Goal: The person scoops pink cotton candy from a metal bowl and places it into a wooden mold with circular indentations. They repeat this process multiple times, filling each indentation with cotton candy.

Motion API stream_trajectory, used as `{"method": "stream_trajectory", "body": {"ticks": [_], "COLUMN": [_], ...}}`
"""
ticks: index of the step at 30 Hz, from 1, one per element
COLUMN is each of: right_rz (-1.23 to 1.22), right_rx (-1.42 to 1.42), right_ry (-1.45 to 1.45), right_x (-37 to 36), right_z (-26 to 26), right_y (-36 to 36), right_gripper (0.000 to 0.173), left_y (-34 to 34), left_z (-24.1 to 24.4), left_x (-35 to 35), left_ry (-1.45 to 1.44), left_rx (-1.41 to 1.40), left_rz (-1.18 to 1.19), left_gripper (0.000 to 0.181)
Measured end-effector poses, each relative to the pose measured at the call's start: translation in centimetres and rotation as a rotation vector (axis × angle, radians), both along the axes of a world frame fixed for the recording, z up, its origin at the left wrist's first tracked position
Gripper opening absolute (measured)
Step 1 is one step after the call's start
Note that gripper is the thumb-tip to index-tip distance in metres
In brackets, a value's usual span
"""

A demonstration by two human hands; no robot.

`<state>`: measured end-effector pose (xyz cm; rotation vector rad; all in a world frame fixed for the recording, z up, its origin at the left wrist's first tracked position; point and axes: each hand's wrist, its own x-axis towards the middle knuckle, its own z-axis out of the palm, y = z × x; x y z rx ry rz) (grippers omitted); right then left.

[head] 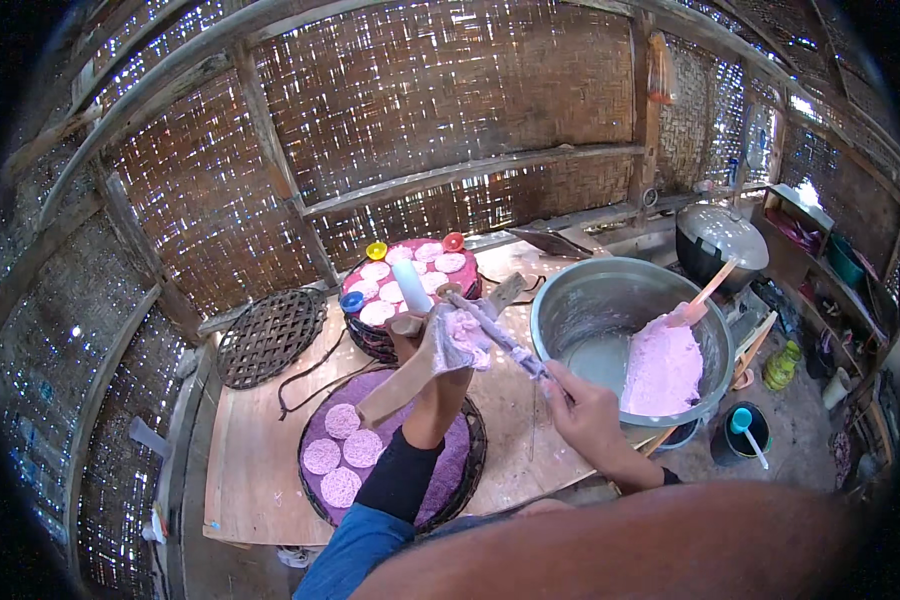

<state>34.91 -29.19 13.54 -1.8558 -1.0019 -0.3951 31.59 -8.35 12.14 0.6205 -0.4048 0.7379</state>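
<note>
My left hand (406,341) grips a wooden press (394,391) above the table. A lump of pink dough (466,334) fills the cloth-like, dough-smeared cup of the press. My right hand (583,412) holds a dough-coated stick (506,341), its far end against the cup. Just behind my left hand rises a pale cylinder (411,286); whether it belongs to the press, I cannot tell. Below lies a round woven tray (477,457) with a purple surface, bearing several pink discs of stranded dough (341,487) on its left half. Right of my hands, a large metal basin (559,300) holds more pink dough (664,367).
A stack of round trays (364,341) with several pink discs stands behind. An openwork woven tray (274,337) lies at left on the wooden table (262,465). A spatula (709,292) leans in the basin. A lidded pot (724,244) and dark bucket (720,448) stand at right.
</note>
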Motion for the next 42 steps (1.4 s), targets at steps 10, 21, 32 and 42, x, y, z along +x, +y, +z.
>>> {"method": "stream_trajectory", "body": {"ticks": [10, 21, 32, 42], "right_rz": [0.137, -0.060, 0.086, -0.181], "right_rx": [-0.036, -0.076, -0.157, -0.337], "right_ry": [-0.037, -0.011, 0.358, -0.055], "right_x": [-0.9, 1.0, 0.1, 7.9], "right_z": [-1.5, 0.4, 1.8, -0.5], "right_y": [-1.8, -1.5, -6.0, -7.2], "right_gripper": [0.026, 0.024, 0.026, 0.030], "left_y": [0.8, 0.1, 2.0, 6.4], "left_z": [-1.5, -0.2, 0.1, 5.3], "left_x": [-2.1, 0.6, 1.5, -2.5], "left_ry": [0.103, 0.058, 0.071, -0.006], "left_rx": [0.070, 0.054, 0.017, 0.329], "left_rz": [-0.039, -0.103, -0.074, 0.060], "left_gripper": [0.036, 0.034, 0.032, 0.031]}}
